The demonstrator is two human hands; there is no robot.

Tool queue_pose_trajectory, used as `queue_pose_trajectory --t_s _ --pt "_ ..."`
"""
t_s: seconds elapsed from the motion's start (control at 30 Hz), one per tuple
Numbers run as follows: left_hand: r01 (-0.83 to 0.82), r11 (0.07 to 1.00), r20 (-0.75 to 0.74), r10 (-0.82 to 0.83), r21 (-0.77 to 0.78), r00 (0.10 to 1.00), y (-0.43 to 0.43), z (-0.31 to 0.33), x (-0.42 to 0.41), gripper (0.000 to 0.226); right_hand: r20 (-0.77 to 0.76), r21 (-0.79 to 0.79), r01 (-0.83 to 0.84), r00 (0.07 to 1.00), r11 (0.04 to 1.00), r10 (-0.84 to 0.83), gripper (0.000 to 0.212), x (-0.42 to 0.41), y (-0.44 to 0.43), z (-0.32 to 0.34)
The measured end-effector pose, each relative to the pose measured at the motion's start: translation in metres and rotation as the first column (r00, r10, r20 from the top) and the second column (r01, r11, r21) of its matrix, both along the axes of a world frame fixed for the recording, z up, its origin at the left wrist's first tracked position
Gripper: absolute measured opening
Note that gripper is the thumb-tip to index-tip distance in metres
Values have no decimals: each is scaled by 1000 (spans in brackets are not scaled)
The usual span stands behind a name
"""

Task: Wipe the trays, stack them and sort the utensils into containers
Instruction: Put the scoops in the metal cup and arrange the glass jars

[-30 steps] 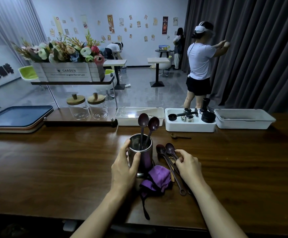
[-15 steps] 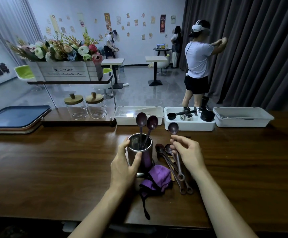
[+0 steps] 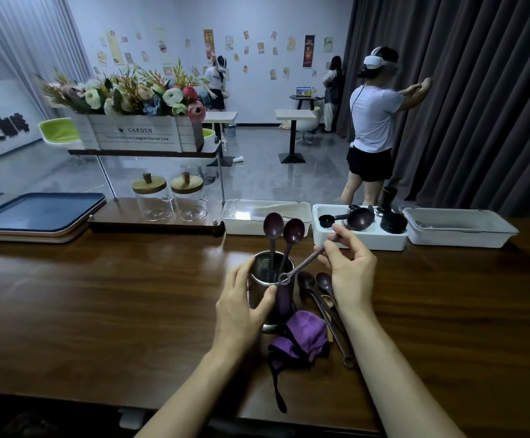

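While the far flower box [image 3: 137, 137] reads "GARDEN", my left hand [image 3: 241, 311] wraps the metal cup [image 3: 270, 301], which holds two spoons [image 3: 273, 224] upright. My right hand [image 3: 349, 273] pinches a third spoon [image 3: 304, 262], which has swung over since a moment ago, its ring end now at the cup's rim. More spoons [image 3: 320, 298] lie just right of the cup, with a purple cloth [image 3: 301, 336] on the near side. Stacked trays [image 3: 36, 213] sit far left, and the surface [image 3: 99, 311] lies open on both sides.

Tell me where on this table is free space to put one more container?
Bare wood lies left of the metal cup, in front of the stacked trays and jar shelf. More lies right of the right hand, before the white bins. Crowded: around the cup, with left hand, loose spoons and purple cloth.
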State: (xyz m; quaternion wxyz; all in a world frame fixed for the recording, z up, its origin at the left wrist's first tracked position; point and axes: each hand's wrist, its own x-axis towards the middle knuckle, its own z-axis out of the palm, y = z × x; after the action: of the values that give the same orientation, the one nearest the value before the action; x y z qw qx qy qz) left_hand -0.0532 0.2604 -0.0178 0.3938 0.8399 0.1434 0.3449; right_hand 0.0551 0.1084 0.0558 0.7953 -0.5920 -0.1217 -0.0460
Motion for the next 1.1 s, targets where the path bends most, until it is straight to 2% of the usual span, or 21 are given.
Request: queue_pose_trajectory --t_s 0.1,0.27,0.4,0.53,0.73,0.83,0.9,1.0,1.07,1.1 --pt "11 1000 14 -11 -11 1000 2 0 1 60 73 -105 30 997 994 -22 29 -4 8 1" --pt "29 999 31 -28 -36 999 5 0 4 58 149 -156 110 985 982 -87 28 -3 17 4" --pt "35 998 39 -33 -56 999 6 -3 5 56 246 -396 176 966 901 -81 25 -5 21 -14" --pt "35 996 15 -34 -88 999 6 -4 6 57 221 -517 109 975 849 9 21 -15 23 -25" --pt "34 993 2 -34 -112 999 6 -4 7 59 160 -669 16 979 743 123 26 -11 22 -34" --pt "28 994 1 -28 -106 1000 6 -5 9 60 123 -694 -51 974 718 189 26 -10 22 -34" --pt "20 995 4 -20 -101 1000 6 -5 11 59 107 -674 -88 971 734 215 25 -10 20 -35" --pt "7 995 11 -6 -101 1000 6 -4 12 58 78 -463 -205 960 862 270 24 -11 11 -42" --pt "-6 995 12 7 -100 1000 6 -5 14 58 37 -347 -179 978 921 204 22 -6 -1 -51" --pt "-13 996 10 14 -93 1000 6 -6 14 58 16 -355 -119 991 927 133 21 -3 -9 -56"
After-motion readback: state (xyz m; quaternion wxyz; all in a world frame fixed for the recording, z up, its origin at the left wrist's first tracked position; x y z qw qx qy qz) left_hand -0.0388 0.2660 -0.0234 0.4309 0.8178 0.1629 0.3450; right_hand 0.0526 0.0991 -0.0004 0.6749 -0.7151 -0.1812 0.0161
